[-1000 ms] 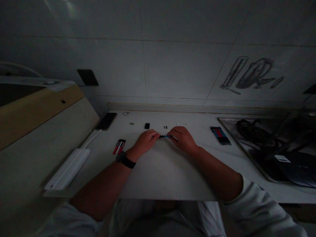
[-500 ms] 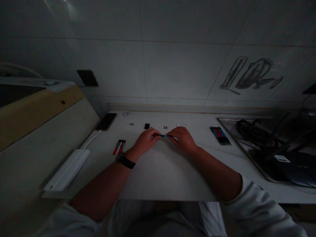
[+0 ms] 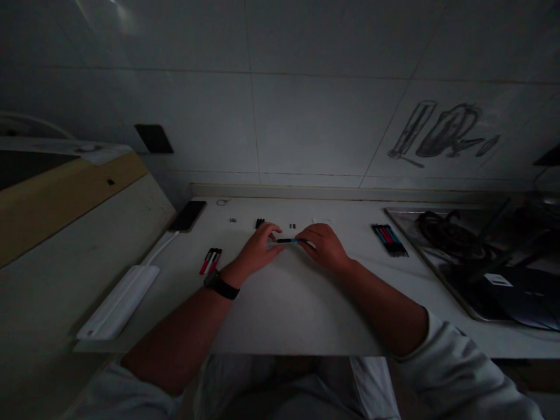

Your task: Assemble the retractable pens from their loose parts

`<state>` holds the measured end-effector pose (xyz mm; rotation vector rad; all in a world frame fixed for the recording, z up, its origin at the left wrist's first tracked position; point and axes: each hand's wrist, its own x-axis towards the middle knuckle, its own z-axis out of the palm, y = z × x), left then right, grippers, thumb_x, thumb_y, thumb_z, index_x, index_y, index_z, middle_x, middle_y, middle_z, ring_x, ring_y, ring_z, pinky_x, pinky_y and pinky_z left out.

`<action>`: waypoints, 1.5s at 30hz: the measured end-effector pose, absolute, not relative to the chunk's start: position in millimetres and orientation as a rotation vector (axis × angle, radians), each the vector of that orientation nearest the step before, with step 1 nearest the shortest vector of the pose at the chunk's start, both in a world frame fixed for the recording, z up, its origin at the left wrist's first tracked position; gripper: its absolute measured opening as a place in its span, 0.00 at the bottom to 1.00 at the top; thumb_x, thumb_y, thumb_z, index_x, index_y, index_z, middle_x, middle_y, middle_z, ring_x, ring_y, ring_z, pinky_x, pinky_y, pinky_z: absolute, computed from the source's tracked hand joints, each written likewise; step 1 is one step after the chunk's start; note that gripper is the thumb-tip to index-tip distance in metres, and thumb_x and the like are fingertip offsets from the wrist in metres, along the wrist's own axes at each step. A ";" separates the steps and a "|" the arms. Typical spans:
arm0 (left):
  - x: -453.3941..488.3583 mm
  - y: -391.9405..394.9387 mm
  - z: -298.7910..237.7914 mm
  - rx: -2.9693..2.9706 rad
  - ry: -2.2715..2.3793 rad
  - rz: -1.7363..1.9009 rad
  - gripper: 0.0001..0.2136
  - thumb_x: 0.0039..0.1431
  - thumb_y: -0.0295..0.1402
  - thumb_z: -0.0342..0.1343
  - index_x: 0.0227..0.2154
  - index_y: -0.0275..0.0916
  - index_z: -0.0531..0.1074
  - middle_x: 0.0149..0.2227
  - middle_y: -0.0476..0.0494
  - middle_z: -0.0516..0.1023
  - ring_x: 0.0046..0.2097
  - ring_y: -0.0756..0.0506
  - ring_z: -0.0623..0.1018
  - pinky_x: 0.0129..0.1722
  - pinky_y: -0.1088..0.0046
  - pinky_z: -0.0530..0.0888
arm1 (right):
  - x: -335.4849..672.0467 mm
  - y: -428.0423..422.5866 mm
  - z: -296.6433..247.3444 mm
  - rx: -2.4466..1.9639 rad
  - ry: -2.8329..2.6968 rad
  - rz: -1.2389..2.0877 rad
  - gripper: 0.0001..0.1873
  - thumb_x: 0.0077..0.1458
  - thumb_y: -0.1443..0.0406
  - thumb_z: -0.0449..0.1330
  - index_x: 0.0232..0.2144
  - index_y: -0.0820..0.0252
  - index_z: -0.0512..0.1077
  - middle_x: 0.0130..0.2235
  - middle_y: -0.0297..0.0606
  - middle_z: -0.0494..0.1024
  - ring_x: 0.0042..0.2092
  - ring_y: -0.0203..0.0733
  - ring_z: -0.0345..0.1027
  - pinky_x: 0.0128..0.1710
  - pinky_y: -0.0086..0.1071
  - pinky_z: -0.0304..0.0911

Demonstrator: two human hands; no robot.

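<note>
My right hand (image 3: 322,245) pinches a thin pen (image 3: 286,240) with a dark barrel and a blue part, held level above the white countertop (image 3: 289,309). The pen's left end reaches between the thumb and fingers of my left hand (image 3: 261,248). Those fingers are apart, and the pen's tip there is too blurred to make out. Beyond my left hand lie small black pieces (image 3: 260,223), partly hidden by its fingers. Two tiny dark pieces (image 3: 293,226) lie past the pen, and small metal-looking bits (image 3: 233,220) are farther left.
Red, white and black pen parts (image 3: 211,261) lie left of my left wrist. A phone (image 3: 188,216) and a white power strip (image 3: 120,302) are at the left. Several blue, red and black pen barrels (image 3: 389,240) lie right, beside a metal-edged stove (image 3: 441,280) with items on it.
My left hand's fingers have spread from a pinch on the pen's left end, showing more of it. My right hand keeps its hold.
</note>
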<state>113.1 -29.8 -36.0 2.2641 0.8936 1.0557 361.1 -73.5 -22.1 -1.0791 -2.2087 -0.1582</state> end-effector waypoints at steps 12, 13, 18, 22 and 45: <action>112.9 -28.7 -38.2 2.297 0.858 1.066 0.08 0.65 0.35 0.61 0.43 0.39 0.74 0.53 0.38 0.72 0.54 0.42 0.75 0.57 0.58 0.74 | 361.8 -72.9 -22.6 -1.045 -2.214 -0.181 0.09 0.68 0.61 0.60 0.43 0.56 0.80 0.41 0.42 0.83 0.43 0.46 0.75 0.48 0.41 0.62; 112.8 -28.9 -38.0 2.293 0.850 1.092 0.12 0.62 0.35 0.64 0.47 0.40 0.73 0.53 0.38 0.72 0.52 0.42 0.75 0.56 0.59 0.75 | 362.0 -72.9 -22.5 -1.047 -2.209 -0.181 0.09 0.69 0.61 0.60 0.43 0.56 0.80 0.41 0.42 0.83 0.43 0.46 0.75 0.48 0.41 0.62; 114.1 -28.8 -37.0 2.211 0.904 1.022 0.12 0.73 0.40 0.50 0.41 0.40 0.77 0.48 0.40 0.75 0.52 0.43 0.77 0.57 0.59 0.74 | 361.6 -74.0 -22.0 -1.035 -2.207 -0.186 0.10 0.69 0.60 0.59 0.44 0.55 0.80 0.41 0.42 0.83 0.44 0.47 0.75 0.48 0.42 0.63; 114.7 -28.9 -36.5 2.211 0.896 0.930 0.15 0.73 0.39 0.50 0.34 0.39 0.76 0.50 0.39 0.76 0.51 0.43 0.78 0.57 0.58 0.74 | 361.6 -73.7 -23.2 -1.034 -2.215 -0.168 0.10 0.68 0.60 0.60 0.44 0.54 0.81 0.41 0.42 0.83 0.44 0.48 0.75 0.48 0.42 0.63; 114.5 -29.4 -36.5 2.234 0.869 1.048 0.08 0.69 0.38 0.56 0.41 0.40 0.76 0.47 0.40 0.74 0.50 0.43 0.77 0.56 0.59 0.74 | 362.9 -71.9 -26.2 -1.011 -2.200 -0.164 0.08 0.68 0.61 0.61 0.43 0.54 0.80 0.41 0.42 0.83 0.45 0.47 0.75 0.48 0.41 0.63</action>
